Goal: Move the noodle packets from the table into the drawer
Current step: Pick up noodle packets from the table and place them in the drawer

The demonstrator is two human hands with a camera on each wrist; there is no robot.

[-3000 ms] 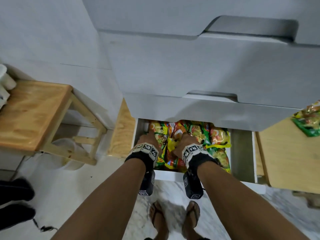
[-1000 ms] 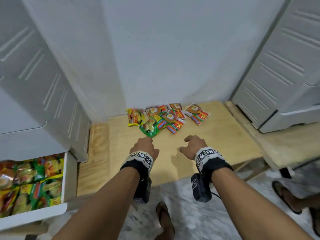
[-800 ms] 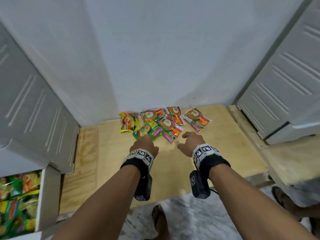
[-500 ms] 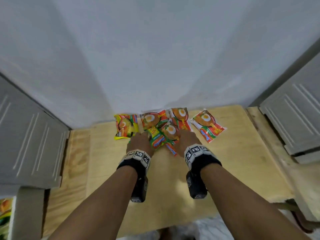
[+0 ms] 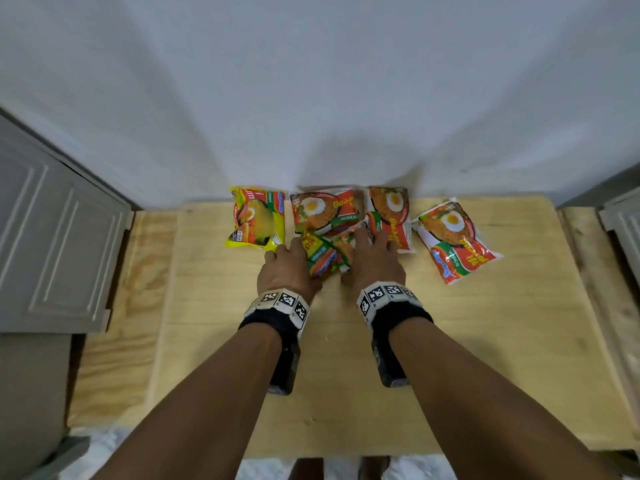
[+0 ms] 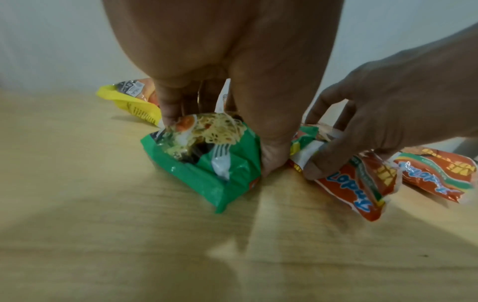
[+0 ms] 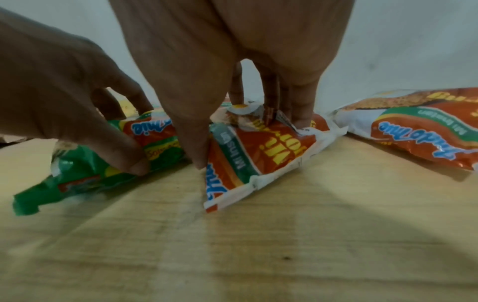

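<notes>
Several noodle packets lie along the far edge of the wooden table [image 5: 346, 375], against the wall. My left hand [image 5: 287, 268] pinches a green packet [image 6: 207, 163] between thumb and fingers; the packet's near end is tilted up off the wood. Right beside it, my right hand [image 5: 374, 261] grips a red packet [image 7: 258, 155] the same way, thumb at the near corner and fingers on its far side. A yellow packet [image 5: 256, 216] lies to the left. Two red packets [image 5: 325, 211] [image 5: 391, 209] lie behind my hands and another red one [image 5: 457, 237] to the right. The drawer is out of view.
A grey cabinet [image 5: 52, 237] stands at the left of the table and a second grey unit [image 5: 623, 226] at the right. The white wall [image 5: 311, 98] rises directly behind the packets. Bare wood stretches from my wrists to the near edge.
The view swung from the drawer full of packets to the table. Both hands reached forward across the wood and closed on the green and red packets.
</notes>
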